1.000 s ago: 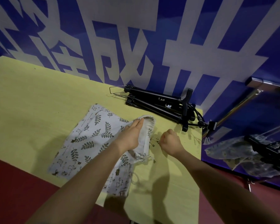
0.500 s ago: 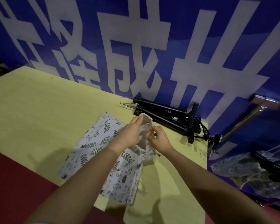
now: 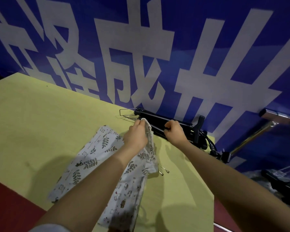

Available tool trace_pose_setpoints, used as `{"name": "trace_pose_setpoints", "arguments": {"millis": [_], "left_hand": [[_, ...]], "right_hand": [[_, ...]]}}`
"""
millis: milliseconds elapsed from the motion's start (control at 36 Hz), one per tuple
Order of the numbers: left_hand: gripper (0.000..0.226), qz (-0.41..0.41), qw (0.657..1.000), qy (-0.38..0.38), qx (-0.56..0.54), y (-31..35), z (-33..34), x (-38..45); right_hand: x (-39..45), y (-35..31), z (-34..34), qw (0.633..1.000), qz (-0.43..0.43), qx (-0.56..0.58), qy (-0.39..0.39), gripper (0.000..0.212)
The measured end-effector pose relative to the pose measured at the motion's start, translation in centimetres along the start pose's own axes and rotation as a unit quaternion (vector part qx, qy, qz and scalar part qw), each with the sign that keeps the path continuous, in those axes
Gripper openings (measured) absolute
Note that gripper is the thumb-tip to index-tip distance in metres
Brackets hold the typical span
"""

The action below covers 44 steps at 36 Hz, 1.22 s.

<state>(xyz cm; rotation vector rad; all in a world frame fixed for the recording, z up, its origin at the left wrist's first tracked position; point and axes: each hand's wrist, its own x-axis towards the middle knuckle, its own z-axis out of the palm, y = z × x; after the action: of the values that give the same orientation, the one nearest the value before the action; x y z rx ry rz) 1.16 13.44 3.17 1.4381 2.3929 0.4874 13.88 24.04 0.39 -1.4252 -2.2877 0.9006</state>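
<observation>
A white cloth (image 3: 97, 158) printed with leaves and small figures lies on the yellow table (image 3: 40, 123). Its gathered elastic edge (image 3: 149, 129) is lifted off the table. My left hand (image 3: 136, 136) grips that edge from the left with its fingers curled round it. My right hand (image 3: 175, 133) is a little to the right of it, above the table. Its fingers are curled and pinch something small, seemingly a pin, which is mostly hidden. Two metal pins (image 3: 164, 171) lie on the table by the cloth's right side.
A folded black tripod (image 3: 166, 119) with cables lies along the table's back edge, just behind my hands. A blue banner (image 3: 141, 56) with white characters stands behind it. A metal rail (image 3: 251, 136) and dark gear (image 3: 283, 183) are off the table's right side.
My left hand has lifted the cloth's elastic edge up and back. My right hand went from the pins to the edge, then drew away to the right. The camera has tilted up.
</observation>
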Motion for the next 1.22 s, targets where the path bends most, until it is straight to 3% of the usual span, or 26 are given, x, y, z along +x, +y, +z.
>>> {"name": "trace_pose_setpoints", "arguments": {"millis": [167,306,500,722,833,1083,1222], "left_hand": [[0.041,0.004,1.000,-0.008,0.022,-0.2,-0.3,3.3],[0.042,0.000,0.999,-0.009,0.031,-0.4,-0.5,5.5],[0.047,0.007,0.999,-0.032,0.016,-1.6,0.6,7.2],[0.056,0.004,0.999,-0.043,-0.003,-2.2,1.3,7.0],[0.055,0.002,0.999,-0.039,-0.012,-2.2,1.2,6.6],[0.051,0.003,0.999,-0.030,-0.025,-1.6,0.3,4.3],[0.049,0.002,1.000,-0.009,-0.023,-1.0,-1.1,2.6]], "right_hand": [[3.9,0.9,-0.8,0.984,-0.007,-0.173,-0.047,0.046],[6.4,2.2,0.0,0.962,-0.005,-0.262,-0.073,0.050],[8.5,3.5,1.2,0.929,-0.054,-0.363,-0.038,0.053],[9.5,3.2,2.0,0.929,-0.064,-0.361,-0.045,0.039],[8.8,2.7,1.3,0.926,-0.084,-0.367,-0.039,0.041],[5.5,0.0,-2.2,0.938,-0.109,-0.327,0.032,0.058],[3.2,-1.1,-4.7,0.923,-0.135,-0.350,0.085,0.055]]}}
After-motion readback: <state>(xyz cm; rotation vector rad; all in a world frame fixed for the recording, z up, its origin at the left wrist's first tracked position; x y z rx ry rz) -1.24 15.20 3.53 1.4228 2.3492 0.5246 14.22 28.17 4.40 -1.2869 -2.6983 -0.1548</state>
